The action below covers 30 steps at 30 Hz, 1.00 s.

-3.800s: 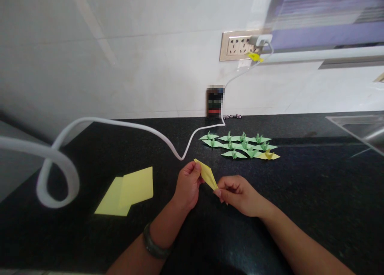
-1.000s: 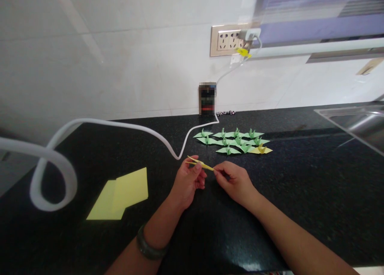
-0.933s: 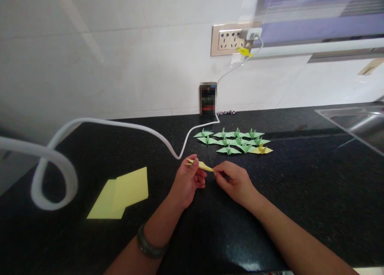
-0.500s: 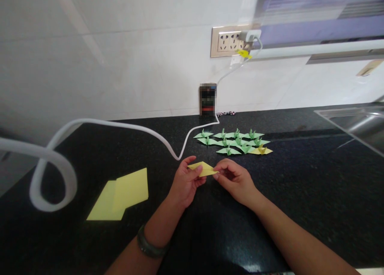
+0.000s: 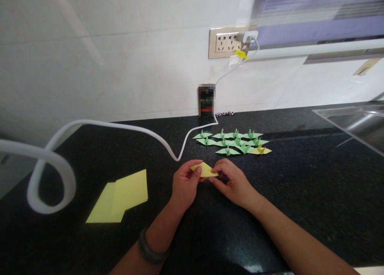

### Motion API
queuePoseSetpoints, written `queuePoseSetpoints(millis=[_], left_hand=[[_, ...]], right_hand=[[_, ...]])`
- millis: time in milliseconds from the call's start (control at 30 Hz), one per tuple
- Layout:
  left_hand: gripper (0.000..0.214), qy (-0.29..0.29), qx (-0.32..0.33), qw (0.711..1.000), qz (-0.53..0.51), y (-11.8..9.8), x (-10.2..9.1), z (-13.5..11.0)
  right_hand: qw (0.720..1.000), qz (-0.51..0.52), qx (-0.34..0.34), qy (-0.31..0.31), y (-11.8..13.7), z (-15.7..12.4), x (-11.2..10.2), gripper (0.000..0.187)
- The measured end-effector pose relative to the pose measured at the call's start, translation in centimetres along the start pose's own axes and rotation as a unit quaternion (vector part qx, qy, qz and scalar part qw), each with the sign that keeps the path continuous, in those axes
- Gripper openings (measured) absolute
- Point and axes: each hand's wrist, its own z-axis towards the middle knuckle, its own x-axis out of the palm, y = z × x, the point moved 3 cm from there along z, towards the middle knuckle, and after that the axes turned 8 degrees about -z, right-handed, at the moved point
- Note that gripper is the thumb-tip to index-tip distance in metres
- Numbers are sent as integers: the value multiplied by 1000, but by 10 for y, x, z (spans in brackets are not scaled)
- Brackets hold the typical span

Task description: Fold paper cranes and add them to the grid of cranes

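Observation:
Between my two hands is a folded piece of yellow origami paper (image 5: pixel 205 170), diamond-like in outline. My left hand (image 5: pixel 186 181) is closed on its left end, thumb on top and fingers behind or beneath. The fingers of my right hand (image 5: pixel 232 180) pinch its right corner. Beyond my hands, several green paper cranes (image 5: pixel 228 151) stand in rows on the dark counter. One yellow paper crane (image 5: pixel 261 150) sits at the right end of the front row. Off to the left lie yellow paper sheets (image 5: pixel 132 190), partly overlapping.
A thick white cable (image 5: pixel 135 128) loops over the counter (image 5: pixel 192 243) on the left. At the wall stands a small device (image 5: pixel 207 100) with a blurred screen, its cord running to a socket panel (image 5: pixel 226 43). A metal sink (image 5: pixel 354 119) is at the right.
My right fingers have moved further onto the paper's right end. My left fingers have drawn in closer around the left side. The view has shifted slightly.

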Motion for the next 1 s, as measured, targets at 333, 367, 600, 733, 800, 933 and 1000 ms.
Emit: queuePoseSetpoints(millis=[333,367,600,733,800,933,1000], left_hand=[[19,-2,93,983,161,-7,1,-5],[19,-4,92,983,157,-8,1,-6],[19,-14,83,984,159,-6,1,-5],[20,-17,67,988,139,-5,0,-4],[21,-13,54,990,132,-3,1,-3],[22,-13,31,992,121,-1,0,-1],[23,-16,22,993,111,0,-2,1]], right_hand=[[1000,13,14,13,1,0,2,12],[1000,10,15,13,1,0,2,12],[999,-33,16,37,-1,0,3,12],[996,-70,2,51,-2,0,2,10],[995,-85,-6,59,-1,1,1,9],[990,-112,-19,81,1,2,-6,9],[988,-121,-27,90,0,3,-10,7]])
